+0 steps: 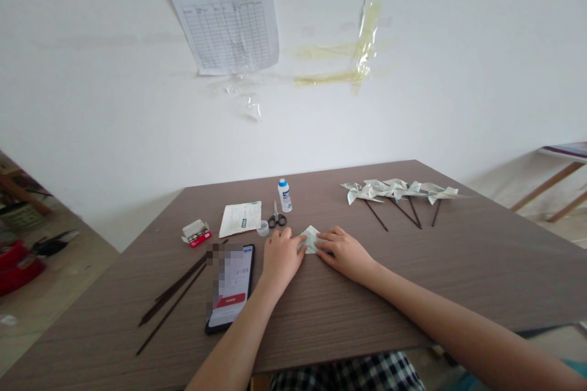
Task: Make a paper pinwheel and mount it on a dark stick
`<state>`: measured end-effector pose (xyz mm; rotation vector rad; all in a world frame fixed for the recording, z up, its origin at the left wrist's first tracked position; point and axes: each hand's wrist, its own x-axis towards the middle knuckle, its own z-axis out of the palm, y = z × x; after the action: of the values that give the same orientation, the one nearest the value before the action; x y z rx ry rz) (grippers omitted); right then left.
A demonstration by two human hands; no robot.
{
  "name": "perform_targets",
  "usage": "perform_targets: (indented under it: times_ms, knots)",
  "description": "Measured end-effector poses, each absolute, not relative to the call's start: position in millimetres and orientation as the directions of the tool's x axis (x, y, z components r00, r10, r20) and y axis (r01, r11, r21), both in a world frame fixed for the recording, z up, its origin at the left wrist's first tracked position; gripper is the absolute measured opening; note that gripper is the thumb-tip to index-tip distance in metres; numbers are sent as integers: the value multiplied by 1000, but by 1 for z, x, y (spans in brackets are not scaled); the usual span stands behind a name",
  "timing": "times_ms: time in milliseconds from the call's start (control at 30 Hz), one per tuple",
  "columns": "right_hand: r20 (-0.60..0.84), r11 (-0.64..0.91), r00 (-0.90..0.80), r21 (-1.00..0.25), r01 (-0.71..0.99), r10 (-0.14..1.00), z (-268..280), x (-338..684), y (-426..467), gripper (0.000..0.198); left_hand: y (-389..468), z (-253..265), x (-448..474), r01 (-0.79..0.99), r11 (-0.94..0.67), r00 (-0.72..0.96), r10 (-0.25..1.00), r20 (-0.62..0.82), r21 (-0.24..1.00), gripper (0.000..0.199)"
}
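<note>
A small pale-green printed paper square (311,239) lies on the table, turned with a corner pointing away from me. My left hand (283,253) has its thumb and forefinger pressed on the paper's left corner. On the opposite corner, the fingers of my right hand (343,252) press in the same way. Both hands rest low against the tabletop, and the fingertips hide the paper's side corners. Just beyond my left hand are a clear tape roll (263,228) and black-handled scissors (277,219). A white glue bottle with a blue cap (285,197) stands upright behind them.
Several paper pinwheels (398,189) on dark sticks lie at the back right of the brown table (458,269). Left of my hands are a phone (232,287), loose dark sticks (174,287), a small open box (197,234) and a stack of paper (241,218). A white wall (321,134) borders the back.
</note>
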<state>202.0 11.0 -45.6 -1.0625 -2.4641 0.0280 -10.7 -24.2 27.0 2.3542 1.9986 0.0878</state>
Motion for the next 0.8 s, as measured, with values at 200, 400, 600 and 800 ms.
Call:
perform_targets:
  times_ms: [200, 400, 600, 800]
  knots:
    - [398, 691, -581, -239, 682, 710, -48, 200, 13, 14, -26, 26, -10, 985, -165, 165, 986, 12, 53, 41]
    - [347, 645, -551, -288, 708, 759, -47, 206, 22, 20, -27, 25, -8, 986, -158, 157, 987, 20, 52, 40]
    - [292, 588, -512, -341, 733, 808, -40, 208, 18, 29, -28, 24, -6, 989, -115, 113, 993, 26, 94, 39]
    - [250, 530, -468, -373, 761, 848, -31, 201, 14, 26, -24, 23, -6, 986, -83, 83, 997, 1, 144, 38]
